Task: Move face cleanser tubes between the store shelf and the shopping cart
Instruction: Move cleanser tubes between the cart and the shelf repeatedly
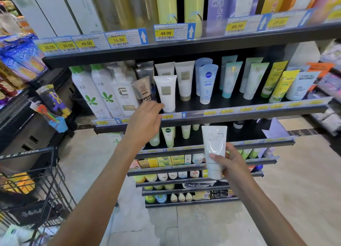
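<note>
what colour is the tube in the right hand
White, with small grey lettering; the right hand holds the tube upright, shown clearly in the head view.

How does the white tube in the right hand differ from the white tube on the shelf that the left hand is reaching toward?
The held tube is gripped by the right hand in front of the lower shelves; the shelf tube stands on the shelf by the left hand. The held tube is glossy with small text; the shelf tube is matte with a square olive label. Both are white, cap down.
</note>
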Motion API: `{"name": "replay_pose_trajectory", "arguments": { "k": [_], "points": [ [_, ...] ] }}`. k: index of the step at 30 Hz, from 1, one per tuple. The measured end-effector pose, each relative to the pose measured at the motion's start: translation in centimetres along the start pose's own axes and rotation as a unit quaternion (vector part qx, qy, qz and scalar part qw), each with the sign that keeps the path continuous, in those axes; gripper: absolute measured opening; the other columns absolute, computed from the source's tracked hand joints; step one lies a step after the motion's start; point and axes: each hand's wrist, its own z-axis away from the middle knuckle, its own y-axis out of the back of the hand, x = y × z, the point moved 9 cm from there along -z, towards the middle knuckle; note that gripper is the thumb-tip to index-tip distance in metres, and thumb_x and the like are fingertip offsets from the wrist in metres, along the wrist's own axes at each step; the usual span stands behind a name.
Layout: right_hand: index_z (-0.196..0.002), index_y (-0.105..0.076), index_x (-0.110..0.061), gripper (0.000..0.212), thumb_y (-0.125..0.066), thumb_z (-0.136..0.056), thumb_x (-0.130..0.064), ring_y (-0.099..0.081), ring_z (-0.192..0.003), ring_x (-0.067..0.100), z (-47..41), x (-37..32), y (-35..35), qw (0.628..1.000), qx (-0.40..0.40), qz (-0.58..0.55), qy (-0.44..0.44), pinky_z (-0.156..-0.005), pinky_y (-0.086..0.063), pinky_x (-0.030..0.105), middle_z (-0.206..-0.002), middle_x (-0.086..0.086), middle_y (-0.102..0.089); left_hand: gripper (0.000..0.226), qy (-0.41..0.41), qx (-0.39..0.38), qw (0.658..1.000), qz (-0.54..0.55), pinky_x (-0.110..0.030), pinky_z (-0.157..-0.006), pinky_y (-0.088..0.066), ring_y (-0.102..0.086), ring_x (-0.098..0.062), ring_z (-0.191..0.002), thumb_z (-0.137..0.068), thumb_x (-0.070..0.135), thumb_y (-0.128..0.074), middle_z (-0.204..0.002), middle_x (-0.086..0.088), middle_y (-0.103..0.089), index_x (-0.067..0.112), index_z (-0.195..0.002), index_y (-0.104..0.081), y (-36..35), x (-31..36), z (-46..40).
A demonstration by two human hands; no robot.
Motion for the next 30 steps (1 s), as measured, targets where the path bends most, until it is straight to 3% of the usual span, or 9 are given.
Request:
{"name": "replay_pose_trajectory", "arguments": {
  "k": [6,11,16,22,27,30],
  "points": [
    [-0.135,-0.059,-0.027,0.052,-0.075,-0.089,-0.008,-0.070,-0.111,0.030,-1.2,2.5,2.1,0.999,0.032,-0.002,-0.023,-0.089,-0.059,0.054,-0.124,0.004,-0.073,0.031,0.014,-0.069,0.996,0.057,-0.044,-0.091,-0.051,-0.060,-0.029,-0.110,-0.097,0.014,-0.064,-0.116,-0.009,-0.068,0.008,-0.127,-0.065,-8.0,3.0,4.1],
    [-0.137,-0.057,-0.031,0.056,-0.076,-0.089,-0.008,-0.063,-0.122,0.033,-3.5,5.2,3.9,0.998,0.047,-0.006,-0.052,-0.097,-0.055,0.062,-0.133,0.001,-0.068,0.043,0.046,-0.168,0.981,0.089,-0.040,-0.109,-0.042,-0.053,-0.027,-0.128,-0.101,0.017,-0.058,-0.134,-0.008,-0.060,0.009,-0.143,-0.053,-16.3,3.9,6.4],
    [-0.135,-0.058,-0.022,0.050,-0.071,-0.091,-0.003,-0.067,-0.117,0.034,-6.0,7.7,5.8,0.996,0.041,-0.019,-0.082,-0.093,-0.057,0.054,-0.126,0.005,-0.072,0.052,0.079,-0.218,0.970,0.078,-0.041,-0.114,-0.039,-0.049,-0.029,-0.134,-0.099,0.016,-0.061,-0.142,-0.009,-0.054,0.009,-0.148,-0.047,-22.6,4.2,6.9],
    [-0.135,-0.058,-0.020,0.050,-0.072,-0.090,-0.002,-0.069,-0.115,0.033,-9.2,9.5,7.7,0.996,0.024,-0.004,-0.088,-0.097,-0.056,0.056,-0.122,0.006,-0.074,0.059,0.103,-0.236,0.965,0.053,-0.041,-0.123,-0.025,-0.042,-0.032,-0.141,-0.101,0.026,-0.061,-0.151,-0.011,-0.048,0.009,-0.153,-0.039,-28.0,4.0,6.2],
    [-0.125,-0.061,-0.022,0.043,-0.075,-0.089,-0.004,-0.072,-0.109,0.029,-11.9,9.6,8.1,0.998,0.009,0.036,-0.046,-0.095,-0.057,0.057,-0.115,0.000,-0.077,0.052,0.087,-0.188,0.978,0.005,-0.045,-0.111,-0.040,-0.056,-0.032,-0.125,-0.094,0.027,-0.069,-0.133,-0.011,-0.063,0.008,-0.141,-0.054,-30.5,3.1,6.3],
    [-0.126,-0.060,-0.019,0.042,-0.077,-0.088,-0.008,-0.074,-0.104,0.024,-13.5,8.4,7.6,0.998,-0.008,0.069,-0.005,-0.084,-0.062,0.047,-0.111,-0.002,-0.077,0.050,0.087,-0.144,0.986,-0.015,-0.046,-0.103,-0.045,-0.060,-0.034,-0.117,-0.093,0.024,-0.071,-0.124,-0.012,-0.067,0.008,-0.137,-0.057,-31.0,2.7,6.6]
  ]
}}
